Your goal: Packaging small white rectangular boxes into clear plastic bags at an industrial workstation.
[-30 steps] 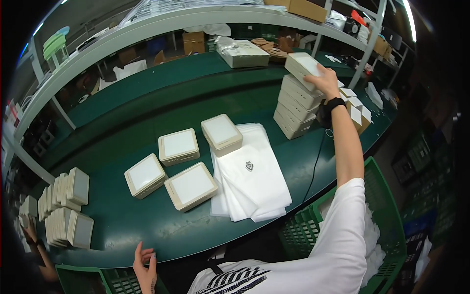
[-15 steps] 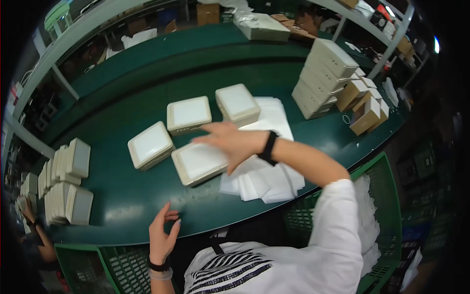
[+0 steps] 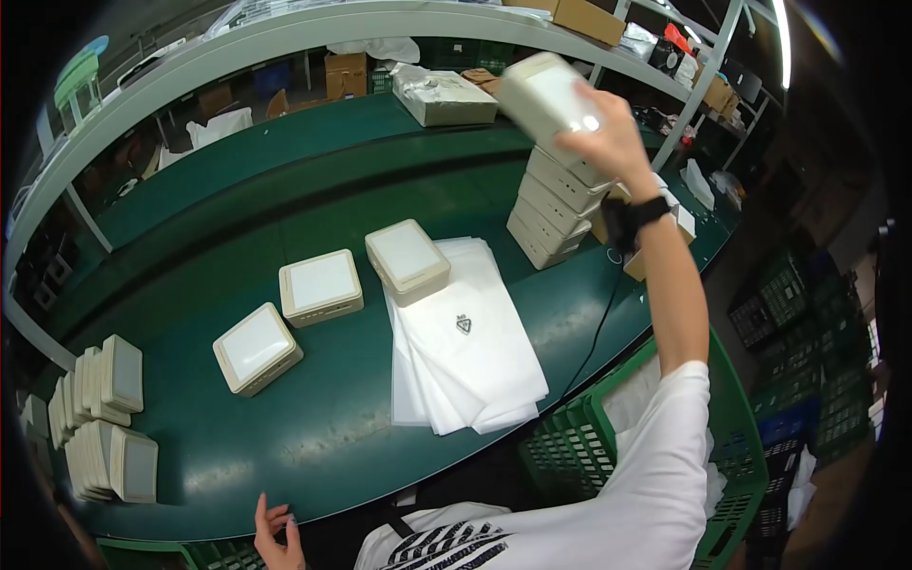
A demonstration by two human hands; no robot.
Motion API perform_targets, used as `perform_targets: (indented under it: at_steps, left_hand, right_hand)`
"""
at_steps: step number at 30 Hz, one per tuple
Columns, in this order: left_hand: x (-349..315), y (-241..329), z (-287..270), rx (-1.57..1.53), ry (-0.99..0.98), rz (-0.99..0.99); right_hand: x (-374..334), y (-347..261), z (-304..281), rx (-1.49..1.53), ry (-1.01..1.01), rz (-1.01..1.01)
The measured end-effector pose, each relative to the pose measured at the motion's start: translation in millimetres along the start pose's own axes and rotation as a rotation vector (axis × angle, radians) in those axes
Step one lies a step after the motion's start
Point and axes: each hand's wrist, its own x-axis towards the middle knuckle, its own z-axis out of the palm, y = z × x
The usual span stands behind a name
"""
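Observation:
My right hand (image 3: 610,138) grips a cream box-shaped device (image 3: 541,95) with a pale top panel, holding it tilted above a stack of similar devices (image 3: 553,204). Motion blurs it a little, and I cannot tell whether it touches the stack. Three more lie on the green table: one at the left (image 3: 256,350), a middle one (image 3: 321,287), and another (image 3: 408,261) on the far end of a pile of thin white sleeves (image 3: 475,351). Down by the table's near edge, my left hand (image 3: 277,535) holds nothing, its fingers apart and slightly curled.
Rows of upright cream devices (image 3: 95,399) stand at the far left. Small cardboard boxes (image 3: 635,264) sit behind my right forearm. A black cable (image 3: 598,332) runs to the near edge. Green crates (image 3: 731,446) flank me below, and a grey shelf rail (image 3: 313,30) crosses overhead.
My right hand has lifted the near device off the table and carried it up and right to the stack. My left hand stays low and open. The whole view has shifted.

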Motion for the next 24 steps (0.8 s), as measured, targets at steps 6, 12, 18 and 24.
perform_targets:
  at_steps: [6,12,18,24]
  left_hand:
    - [8.6,20.3,17.1,0.038,0.038,0.106]
    - [10.3,22.1,17.7,0.077,-0.01,0.211]
    - [11.6,15.0,14.1,0.023,0.009,0.175]
    - [52.1,37.9,-8.2,0.302,-0.003,0.478]
  right_hand:
    - [29.4,77.2,-24.8,-0.012,-0.15,0.456]
    - [24.2,95.4,-13.2,0.031,-0.265,0.451]
    - [33.0,160.0,-6.1,0.029,-0.32,0.367]
    - [7.4,-107.5,141.9,0.081,-0.648,-0.349]
